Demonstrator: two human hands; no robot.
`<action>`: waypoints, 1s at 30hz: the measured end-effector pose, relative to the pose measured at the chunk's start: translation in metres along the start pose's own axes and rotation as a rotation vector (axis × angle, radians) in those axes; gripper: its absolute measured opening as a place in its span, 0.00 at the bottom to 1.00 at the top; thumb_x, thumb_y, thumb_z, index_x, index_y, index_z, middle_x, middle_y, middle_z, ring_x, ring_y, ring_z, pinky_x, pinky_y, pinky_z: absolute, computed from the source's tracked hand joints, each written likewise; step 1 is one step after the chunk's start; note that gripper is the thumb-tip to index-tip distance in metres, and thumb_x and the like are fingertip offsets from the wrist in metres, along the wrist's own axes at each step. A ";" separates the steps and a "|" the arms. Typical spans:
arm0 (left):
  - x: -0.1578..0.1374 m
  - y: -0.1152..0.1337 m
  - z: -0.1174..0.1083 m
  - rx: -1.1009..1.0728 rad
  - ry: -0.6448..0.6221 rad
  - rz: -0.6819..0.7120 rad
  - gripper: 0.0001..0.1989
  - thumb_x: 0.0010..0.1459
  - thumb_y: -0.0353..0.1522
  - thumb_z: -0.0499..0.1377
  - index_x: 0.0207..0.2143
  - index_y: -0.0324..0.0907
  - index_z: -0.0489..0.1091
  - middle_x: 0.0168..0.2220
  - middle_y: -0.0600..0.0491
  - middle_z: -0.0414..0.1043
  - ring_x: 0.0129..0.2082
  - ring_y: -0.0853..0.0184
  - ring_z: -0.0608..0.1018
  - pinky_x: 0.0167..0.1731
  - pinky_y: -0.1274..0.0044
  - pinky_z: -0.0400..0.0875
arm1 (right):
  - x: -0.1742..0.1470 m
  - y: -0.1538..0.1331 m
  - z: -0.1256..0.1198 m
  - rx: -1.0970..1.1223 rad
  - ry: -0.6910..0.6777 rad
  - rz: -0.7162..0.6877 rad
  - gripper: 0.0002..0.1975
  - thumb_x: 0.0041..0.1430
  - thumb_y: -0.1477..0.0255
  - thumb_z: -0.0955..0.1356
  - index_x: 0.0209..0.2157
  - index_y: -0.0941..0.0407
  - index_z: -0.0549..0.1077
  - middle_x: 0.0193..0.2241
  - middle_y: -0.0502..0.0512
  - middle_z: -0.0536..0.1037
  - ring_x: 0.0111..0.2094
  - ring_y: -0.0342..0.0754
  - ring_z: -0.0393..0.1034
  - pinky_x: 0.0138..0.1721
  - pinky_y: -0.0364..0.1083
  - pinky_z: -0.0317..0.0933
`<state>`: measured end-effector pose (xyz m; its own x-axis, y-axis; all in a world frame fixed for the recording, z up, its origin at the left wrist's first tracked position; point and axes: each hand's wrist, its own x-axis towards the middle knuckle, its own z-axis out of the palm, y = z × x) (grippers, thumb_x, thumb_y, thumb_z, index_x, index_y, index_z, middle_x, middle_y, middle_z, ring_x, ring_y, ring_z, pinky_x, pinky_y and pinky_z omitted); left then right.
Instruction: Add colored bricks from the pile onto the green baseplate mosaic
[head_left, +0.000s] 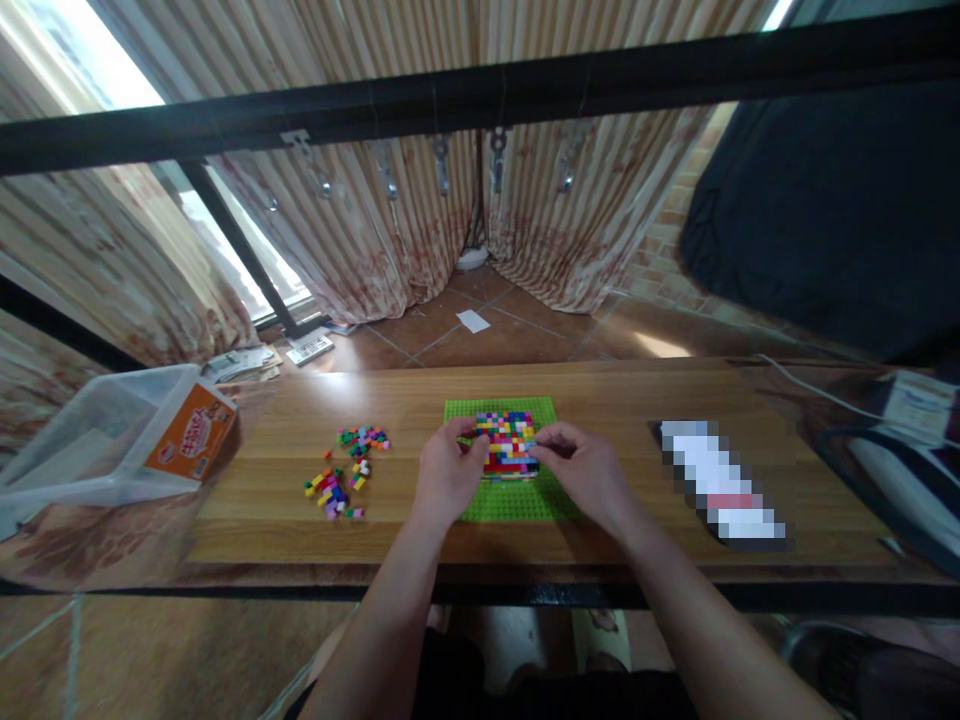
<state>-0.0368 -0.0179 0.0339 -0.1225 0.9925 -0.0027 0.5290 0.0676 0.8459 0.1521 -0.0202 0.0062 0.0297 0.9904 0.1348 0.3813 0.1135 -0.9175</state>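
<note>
A block of multicoloured toy bricks (508, 440) stands on a green baseplate (499, 503) in the middle of the wooden board. My left hand (452, 468) holds the block's left side, thumb towards the front and fingers behind. At the right side, my right hand (583, 465) is closed in a pinch, fingertips touching the block's edge. Whatever lies between those fingertips is too small to make out. Loose toy bricks (330, 490) lie in small heaps left of the baseplate, with another heap of bricks (364, 438) a little farther back.
The wooden board (615, 390) lies across a table. A clear plastic bin (90, 430) with an orange label stands at the left. On the right lies a blurred-out, phone-like device (720, 485). A white cable (817, 385) runs past the back right corner. A dark bar (480, 90) crosses above.
</note>
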 end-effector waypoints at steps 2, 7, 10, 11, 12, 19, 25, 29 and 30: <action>0.000 -0.001 0.000 0.007 0.000 0.004 0.14 0.57 0.30 0.60 0.46 0.38 0.74 0.41 0.47 0.80 0.29 0.68 0.77 0.31 0.77 0.72 | 0.000 -0.001 0.001 0.036 0.005 0.013 0.10 0.51 0.62 0.71 0.28 0.54 0.76 0.26 0.51 0.79 0.28 0.47 0.72 0.33 0.47 0.66; -0.001 0.000 0.000 0.009 -0.010 -0.002 0.15 0.57 0.30 0.60 0.47 0.38 0.74 0.42 0.46 0.80 0.29 0.68 0.78 0.33 0.76 0.72 | 0.001 0.003 0.001 0.122 0.002 0.048 0.12 0.47 0.61 0.73 0.29 0.55 0.76 0.26 0.51 0.79 0.28 0.47 0.71 0.32 0.46 0.65; -0.001 0.000 -0.001 0.005 -0.016 0.012 0.14 0.57 0.30 0.59 0.47 0.37 0.74 0.42 0.46 0.80 0.31 0.67 0.79 0.35 0.75 0.73 | 0.003 0.005 0.000 0.161 -0.004 0.083 0.15 0.46 0.59 0.74 0.29 0.56 0.76 0.26 0.52 0.79 0.28 0.47 0.71 0.32 0.46 0.64; -0.001 0.000 -0.001 -0.001 -0.019 0.014 0.14 0.58 0.30 0.59 0.47 0.37 0.74 0.42 0.46 0.80 0.31 0.67 0.79 0.36 0.75 0.73 | 0.003 0.005 0.000 0.162 0.001 0.097 0.16 0.46 0.58 0.74 0.29 0.56 0.76 0.26 0.52 0.79 0.27 0.47 0.70 0.32 0.46 0.64; -0.001 0.000 -0.001 -0.006 -0.021 0.013 0.14 0.58 0.30 0.59 0.46 0.38 0.74 0.42 0.46 0.80 0.32 0.67 0.79 0.36 0.75 0.73 | 0.004 0.004 -0.001 0.157 0.013 0.111 0.17 0.47 0.56 0.73 0.29 0.56 0.77 0.26 0.52 0.79 0.27 0.46 0.70 0.31 0.46 0.63; 0.000 -0.002 0.001 0.007 -0.027 0.010 0.15 0.58 0.30 0.58 0.47 0.36 0.73 0.43 0.45 0.79 0.32 0.66 0.79 0.35 0.75 0.73 | 0.005 -0.002 0.005 0.050 0.060 0.141 0.24 0.51 0.47 0.68 0.25 0.56 0.73 0.21 0.51 0.74 0.23 0.46 0.66 0.26 0.44 0.58; 0.000 0.000 0.000 0.040 -0.019 0.013 0.14 0.59 0.30 0.56 0.46 0.36 0.74 0.39 0.46 0.80 0.31 0.66 0.78 0.34 0.76 0.72 | 0.005 0.002 0.011 -0.056 0.036 0.144 0.25 0.53 0.46 0.67 0.26 0.55 0.73 0.23 0.53 0.76 0.26 0.47 0.68 0.29 0.45 0.58; 0.000 0.002 0.000 0.054 -0.021 -0.001 0.14 0.59 0.30 0.57 0.46 0.36 0.74 0.39 0.46 0.80 0.30 0.66 0.78 0.33 0.75 0.72 | 0.005 0.004 0.012 -0.050 0.036 0.144 0.23 0.53 0.47 0.67 0.26 0.55 0.72 0.23 0.53 0.76 0.26 0.48 0.68 0.29 0.46 0.59; 0.000 0.002 0.000 0.055 -0.025 -0.004 0.14 0.59 0.30 0.57 0.46 0.36 0.74 0.39 0.46 0.80 0.30 0.66 0.78 0.33 0.75 0.71 | 0.005 0.004 0.012 -0.044 0.038 0.145 0.23 0.53 0.47 0.67 0.26 0.55 0.72 0.23 0.53 0.76 0.26 0.48 0.68 0.29 0.46 0.59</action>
<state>-0.0358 -0.0181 0.0353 -0.1043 0.9944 -0.0197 0.5738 0.0763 0.8154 0.1428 -0.0142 -0.0018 0.1223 0.9924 0.0168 0.4101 -0.0351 -0.9113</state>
